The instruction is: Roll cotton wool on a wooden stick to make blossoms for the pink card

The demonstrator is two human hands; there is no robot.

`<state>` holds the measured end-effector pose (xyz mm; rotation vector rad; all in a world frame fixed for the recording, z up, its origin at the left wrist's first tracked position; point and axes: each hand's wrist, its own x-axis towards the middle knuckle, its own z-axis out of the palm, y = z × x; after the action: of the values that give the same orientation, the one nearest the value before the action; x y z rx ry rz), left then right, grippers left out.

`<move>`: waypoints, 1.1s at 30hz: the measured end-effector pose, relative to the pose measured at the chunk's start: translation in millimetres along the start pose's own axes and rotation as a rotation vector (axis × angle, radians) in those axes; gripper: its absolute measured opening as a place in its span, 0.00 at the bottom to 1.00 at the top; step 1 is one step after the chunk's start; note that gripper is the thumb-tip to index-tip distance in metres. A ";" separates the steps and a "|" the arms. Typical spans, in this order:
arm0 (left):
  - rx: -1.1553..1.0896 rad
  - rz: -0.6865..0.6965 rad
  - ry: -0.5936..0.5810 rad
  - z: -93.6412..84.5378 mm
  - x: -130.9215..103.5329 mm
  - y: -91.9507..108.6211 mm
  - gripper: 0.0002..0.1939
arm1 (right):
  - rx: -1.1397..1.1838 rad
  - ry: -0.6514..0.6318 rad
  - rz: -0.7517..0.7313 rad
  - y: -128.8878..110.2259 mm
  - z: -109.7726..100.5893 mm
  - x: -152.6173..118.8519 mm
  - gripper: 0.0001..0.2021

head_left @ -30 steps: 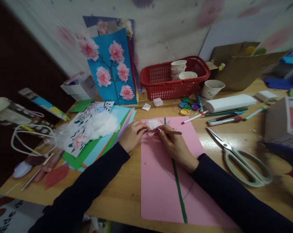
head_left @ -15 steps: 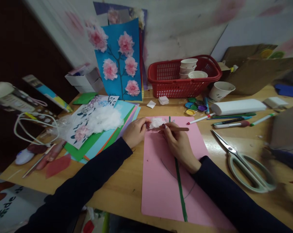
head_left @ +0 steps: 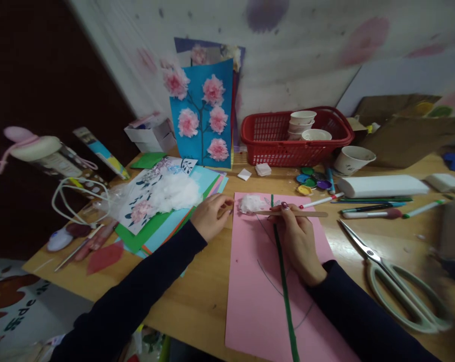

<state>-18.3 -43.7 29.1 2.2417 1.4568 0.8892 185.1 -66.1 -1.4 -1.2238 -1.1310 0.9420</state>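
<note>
Cotton tuft [head_left: 251, 204] lies on the pink sheet [head_left: 250, 301], near its top left corner. The right hand [head_left: 299, 239] grips a flat wooden stick [head_left: 312, 214], its tip by the tuft. The left hand [head_left: 212, 217] curls beside the sheet; whether it pinches anything, I cannot tell. Lower left, a printed white surface [head_left: 34, 306] reads "de"; the bottle [head_left: 57, 160] has lettering too blurred to read

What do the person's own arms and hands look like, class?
Dark navy, plain-looking long sleeves cover the arms to the wrists. The left hand and right hand are ungloved. The right thumbnail wears dark, shiny reddish polish.
</note>
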 end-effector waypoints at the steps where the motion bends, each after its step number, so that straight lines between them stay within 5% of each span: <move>1: 0.017 -0.054 0.024 -12.4 0.5 -3.9 0.09 | 0.015 0.004 -0.004 2.7 -0.4 0.5 0.15; 4: 0.097 -0.267 0.186 -60.8 3.6 -23.6 0.08 | 0.043 0.012 -0.027 7.6 -0.8 1.2 0.17; 6: 0.272 -0.294 0.326 -90.9 4.2 -39.6 0.09 | 0.052 0.007 -0.026 7.7 -0.7 1.0 0.18; 9: 0.463 -0.180 0.217 -111.3 1.9 -60.4 0.11 | 0.064 0.002 -0.001 4.9 -0.8 0.3 0.17; 12: 0.540 -0.195 0.153 -104.6 -1.0 -74.2 0.13 | 0.058 -0.001 0.018 2.6 -1.8 -0.5 0.16; 16: 0.522 -0.236 0.232 -96.4 -2.4 -82.6 0.02 | 0.054 0.004 0.021 2.7 -3.4 -1.0 0.15; 22: -0.036 -0.178 0.275 -94.4 4.0 -53.0 0.08 | 0.134 -0.061 0.014 -2.9 -1.9 -3.1 0.14; 28: -0.338 0.036 -0.106 -34.2 13.2 12.2 0.05 | 0.258 -0.148 0.036 -13.7 -0.9 -8.6 0.16; 33: -0.466 -0.066 -0.259 -4.8 8.1 22.9 0.04 | 0.278 -0.200 0.070 -13.9 -3.0 -10.3 0.16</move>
<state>-3.1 -46.5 48.4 1.8695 1.0697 0.7849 185.4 -78.6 11.0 -0.9641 -1.0744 1.2523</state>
